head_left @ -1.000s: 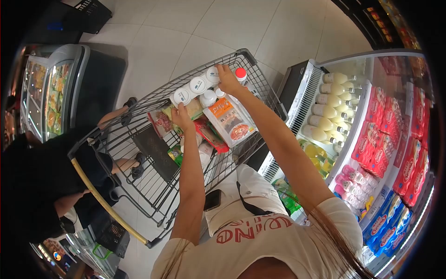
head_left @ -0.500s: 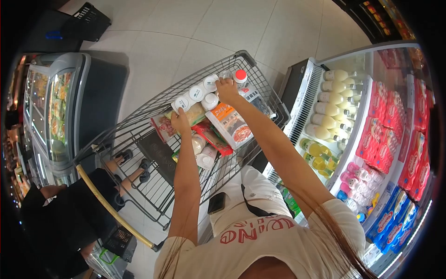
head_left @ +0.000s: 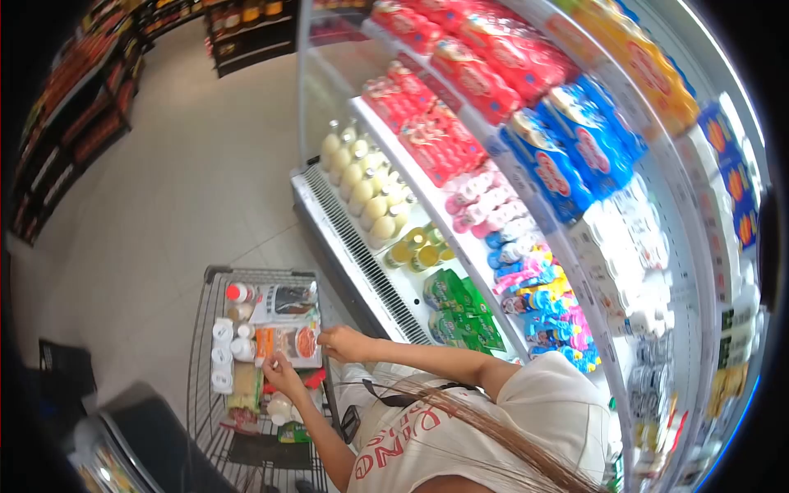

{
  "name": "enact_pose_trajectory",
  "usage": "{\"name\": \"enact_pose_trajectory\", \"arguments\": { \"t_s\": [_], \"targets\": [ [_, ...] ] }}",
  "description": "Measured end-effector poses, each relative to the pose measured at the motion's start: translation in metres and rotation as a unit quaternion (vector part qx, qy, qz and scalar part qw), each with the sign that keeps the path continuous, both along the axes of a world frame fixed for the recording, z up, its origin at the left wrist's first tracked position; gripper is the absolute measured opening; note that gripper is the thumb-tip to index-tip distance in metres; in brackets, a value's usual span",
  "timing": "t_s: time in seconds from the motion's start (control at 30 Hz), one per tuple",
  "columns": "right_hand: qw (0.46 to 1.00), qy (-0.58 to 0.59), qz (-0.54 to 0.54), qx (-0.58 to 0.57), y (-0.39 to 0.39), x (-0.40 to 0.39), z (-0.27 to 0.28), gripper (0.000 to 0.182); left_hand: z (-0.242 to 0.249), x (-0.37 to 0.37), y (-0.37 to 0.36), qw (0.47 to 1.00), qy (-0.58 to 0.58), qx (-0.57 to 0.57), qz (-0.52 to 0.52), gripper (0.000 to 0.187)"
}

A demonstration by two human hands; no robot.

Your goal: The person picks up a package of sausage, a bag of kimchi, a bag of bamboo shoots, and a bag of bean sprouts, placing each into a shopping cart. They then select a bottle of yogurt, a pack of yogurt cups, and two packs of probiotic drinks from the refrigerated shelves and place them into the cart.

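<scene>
My left hand [head_left: 282,374] is over the shopping cart [head_left: 197,353], at the lower edge of a food package with an orange label [head_left: 267,338]. Its fingers are loosely bent and apart, and no held item shows. At the cart's right side, beside the same package, is my right hand [head_left: 343,343], fingers loosely curled and slightly apart, with nothing visible in them. White-lidded containers [head_left: 222,357], a white bottle [head_left: 242,349], a red-capped bottle [head_left: 238,292] and a dark-windowed package [head_left: 292,301] lie in the cart.
An open fridge display stands to the right, with cream-coloured bottles [head_left: 362,193], green packs [head_left: 460,308], red packs [head_left: 419,123] and blue packs [head_left: 567,148]. Dark shelves [head_left: 82,115] are at the upper left. A black basket [head_left: 66,370] and a dark case [head_left: 156,435] are at lower left.
The view has swung toward the fridge, so the cart appears lower and farther left. My hands have moved off the white-lidded containers toward the orange-labelled package and the cart's right side.
</scene>
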State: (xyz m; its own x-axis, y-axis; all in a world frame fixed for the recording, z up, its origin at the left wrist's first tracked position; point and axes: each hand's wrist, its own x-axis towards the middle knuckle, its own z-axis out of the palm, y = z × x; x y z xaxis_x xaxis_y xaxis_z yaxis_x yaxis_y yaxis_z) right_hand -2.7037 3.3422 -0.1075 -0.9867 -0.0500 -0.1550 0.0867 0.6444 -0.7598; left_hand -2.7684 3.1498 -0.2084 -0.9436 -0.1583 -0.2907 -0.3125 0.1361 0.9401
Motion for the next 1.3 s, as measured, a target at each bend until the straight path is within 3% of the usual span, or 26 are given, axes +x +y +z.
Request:
{"name": "enact_pose_trajectory", "arguments": {
  "t_s": [0.1,0.13,0.27,0.33,0.4,0.5,0.57,0.63,0.73,0.87,0.97,1.0,1.03,1.1,1.3],
  "targets": [
    [0.998,-0.009,-0.058,-0.015,0.041,0.051,0.028,0.024,0.001,0.018,0.064,0.967,-0.047,0.185,-0.169,0.020],
    [0.998,0.000,-0.068,-0.014,0.049,0.071,0.033,0.023,0.060,0.030,0.098,0.972,0.000,0.119,-0.201,0.021],
    [0.972,0.096,-0.215,0.022,0.105,0.104,0.126,0.024,0.137,0.044,0.192,0.913,0.089,0.081,-0.390,0.023],
    [0.937,0.166,-0.297,0.079,0.126,0.121,0.183,0.023,0.163,0.049,0.243,0.885,0.131,0.138,-0.424,0.021],
    [0.881,0.248,-0.380,0.135,0.143,0.137,0.241,0.023,0.223,0.054,0.285,0.855,0.098,0.218,-0.461,0.019],
    [0.753,0.353,-0.505,0.233,0.177,0.166,0.305,0.025,0.311,0.060,0.350,0.816,0.151,0.275,-0.485,0.011],
    [0.644,0.394,-0.612,0.237,0.205,0.179,0.330,0.029,0.353,0.057,0.404,0.782,0.240,0.329,-0.471,0.016],
    [0.604,0.391,-0.641,0.267,0.233,0.189,0.341,0.042,0.385,0.053,0.458,0.779,0.274,0.309,-0.471,0.026],
    [0.577,0.313,-0.649,0.385,0.273,0.198,0.337,0.055,0.394,0.040,0.543,0.800,0.285,0.275,-0.451,0.031],
    [0.604,0.267,-0.673,0.333,0.297,0.191,0.339,0.054,0.383,0.025,0.593,0.796,0.322,0.209,-0.468,0.041],
    [0.593,0.248,-0.698,0.316,0.303,0.185,0.338,0.052,0.402,0.021,0.578,0.751,0.274,0.194,-0.568,0.050],
    [0.552,0.287,-0.702,0.348,0.308,0.183,0.332,0.042,0.391,0.014,0.592,0.729,0.260,0.231,-0.589,0.053],
    [0.557,0.274,-0.708,0.337,0.309,0.183,0.334,0.041,0.388,0.013,0.595,0.725,0.266,0.220,-0.596,0.053],
    [0.573,0.247,-0.714,0.318,0.308,0.182,0.339,0.042,0.383,0.009,0.596,0.721,0.276,0.200,-0.603,0.052],
    [0.568,0.347,-0.681,0.305,0.294,0.181,0.339,0.035,0.380,0.008,0.569,0.733,0.343,0.251,-0.531,0.044]
  ]
}}
